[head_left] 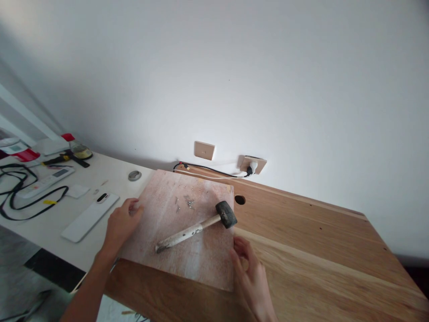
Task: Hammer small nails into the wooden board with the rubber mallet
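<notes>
A flat, reddish-brown wooden board (161, 210) with pale smears lies across the table in front of me. My left hand (124, 221) is closed on its left edge, the thumb over the top. At the opposite edge, my right hand (250, 270) grips the board with curled fingers, partly hidden beneath the rim. On the board rests a rubber mallet (226, 214), its black head to the right and its worn, paint-marked handle slanting toward me. Several small metal nails or screws (189, 204) are scattered beyond the handle; which kind I cannot tell.
The wooden tabletop (301, 241) has a round hole (240, 200) by the board. At left, a white table (110, 170) bears a white phone (90, 219), a black cable (20, 188), a hammer (78, 159) and a bottle (78, 148). Cords run to a wall socket (246, 164).
</notes>
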`<state>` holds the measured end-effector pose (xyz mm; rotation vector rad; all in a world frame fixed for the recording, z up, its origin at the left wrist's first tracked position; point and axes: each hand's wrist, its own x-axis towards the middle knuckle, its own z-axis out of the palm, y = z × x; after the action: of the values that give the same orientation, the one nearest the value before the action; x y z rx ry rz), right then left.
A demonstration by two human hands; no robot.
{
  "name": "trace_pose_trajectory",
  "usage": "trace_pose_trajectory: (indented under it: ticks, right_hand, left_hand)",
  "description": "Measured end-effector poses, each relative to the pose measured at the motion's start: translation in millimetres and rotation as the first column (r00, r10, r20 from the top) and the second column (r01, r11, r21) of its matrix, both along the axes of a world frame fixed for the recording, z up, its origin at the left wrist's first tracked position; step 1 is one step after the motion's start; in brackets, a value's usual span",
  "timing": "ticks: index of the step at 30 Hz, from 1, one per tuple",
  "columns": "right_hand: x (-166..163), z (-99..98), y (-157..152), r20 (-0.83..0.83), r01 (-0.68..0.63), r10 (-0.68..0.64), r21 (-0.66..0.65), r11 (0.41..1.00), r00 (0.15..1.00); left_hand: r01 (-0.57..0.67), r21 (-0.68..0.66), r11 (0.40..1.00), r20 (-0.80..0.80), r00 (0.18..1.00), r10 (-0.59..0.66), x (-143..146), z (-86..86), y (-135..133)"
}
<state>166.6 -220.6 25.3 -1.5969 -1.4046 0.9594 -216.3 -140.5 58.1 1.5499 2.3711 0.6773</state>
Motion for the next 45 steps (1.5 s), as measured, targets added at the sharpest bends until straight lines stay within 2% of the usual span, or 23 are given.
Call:
trace_pose_trajectory:
  ticks: [3,5,9,14,18,20,22,23,25,27,29,32,34,35,37,39,40,41,43,45]
  right_hand:
    - [15.6,3.0,2.4,0.03,0.068,-0.068,0.023,0.997,0.997]
    - [35.9,2.5,1.7,0.07,0.133,-0.134,0.022,0.991,0.988]
    - [88.6,2.5,-11.3,0.213,0.288,-0.276,-0.026,0.957,0.937]
    - [141.4,5.5,-40.3,0.428,0.509,-0.454,-0.015,0.861,0.781]
    - [161.1,-2.5,-55.6,0.511,0.535,-0.481,0.049,0.844,0.712]
    - [157.9,-6.7,-59.2,0.554,0.519,-0.503,0.144,0.842,0.663]
    - [143.8,-8.1,-59.5,0.569,0.474,-0.493,0.196,0.858,0.658]
    - [133.5,-7.4,-58.1,0.548,0.428,-0.445,0.168,0.888,0.708]
    - [110.3,-3.9,-51.8,0.488,0.289,-0.265,0.026,0.957,0.832]
    - [89.9,1.2,-41.3,0.435,0.173,-0.134,-0.053,0.983,0.89]
    - [77.5,6.0,-29.5,0.366,0.117,-0.079,-0.085,0.989,0.927]
    - [73.9,10.5,-19.8,0.224,0.138,-0.108,-0.123,0.983,0.969]
    - [75.6,12.4,-23.7,0.026,0.192,-0.191,-0.17,0.966,0.981]
    - [76.1,13.3,-28.8,-0.112,0.229,-0.254,-0.2,0.953,0.961]
    - [74.9,15.7,-42.5,-0.399,0.329,-0.408,-0.254,0.91,0.821]
    - [71.8,18.8,-56.4,-0.589,0.436,-0.518,-0.29,0.852,0.62]
    - [70.7,20.3,-62.0,-0.634,0.467,-0.542,-0.304,0.831,0.552]
    - [70.5,21.6,-66.3,-0.65,0.485,-0.554,-0.309,0.818,0.52]
    - [73.9,22.8,-70.7,-0.61,0.492,-0.556,-0.292,0.82,0.564]
    - [83.1,21.3,-70.5,-0.463,0.519,-0.562,-0.231,0.823,0.686]
  left_hand:
    - [-0.024,-0.056,0.998,-0.034,0.999,0.022,13.7,-4.6,1.2]
    - [0.018,-0.062,0.998,-0.032,0.999,-0.02,29.4,-8.4,-1.3]
    - [0.219,0.021,0.976,0.006,0.976,-0.219,74.3,-16.3,-17.4]
    - [0.481,0.09,0.872,-0.001,0.876,-0.483,127.4,-25.5,-38.1]
    - [0.572,0.105,0.813,-0.18,0.815,-0.551,147.2,-29.1,-35.4]
    - [0.589,0.144,0.795,-0.255,0.799,-0.545,155.7,-27.4,-29.2]
    - [0.632,0.21,0.746,-0.252,0.772,-0.584,168.3,-23.2,-22.1]
    - [0.673,0.23,0.703,-0.23,0.74,-0.633,176.8,-20.4,-18.4]
    - [0.773,0.227,0.593,-0.188,0.632,-0.752,197.4,-14.2,-9.8]
    - [0.854,0.178,0.488,-0.182,0.516,-0.837,220.8,-8.9,1.5]
    - [0.891,0.145,0.43,-0.197,0.452,-0.87,243.4,-5.6,15.6]
    - [0.936,0.109,0.334,-0.254,0.351,-0.901,269.9,-4.6,37.4]
    - [0.974,0.061,0.217,-0.313,0.225,-0.923,281.2,-5.3,48.1]
    - [0.987,0.027,0.156,-0.344,0.156,-0.926,285.2,-5.9,51.7]
    - [0.997,-0.038,0.069,-0.399,0.048,-0.916,290.5,-7.4,55.7]
    - [0.997,-0.069,0.046,-0.428,0.013,-0.904,293.3,-9.2,57.9]
    - [0.997,-0.064,0.052,-0.424,0.02,-0.905,294.2,-10.1,59.4]
    - [0.997,-0.043,0.063,-0.401,0.04,-0.915,295.2,-11.1,61.5]
    - [0.993,0.049,0.111,-0.28,0.121,-0.952,298.4,-13.2,68.2]
    - [0.961,0.191,0.201,-0.078,0.219,-0.973,305.4,-15.5,77.7]
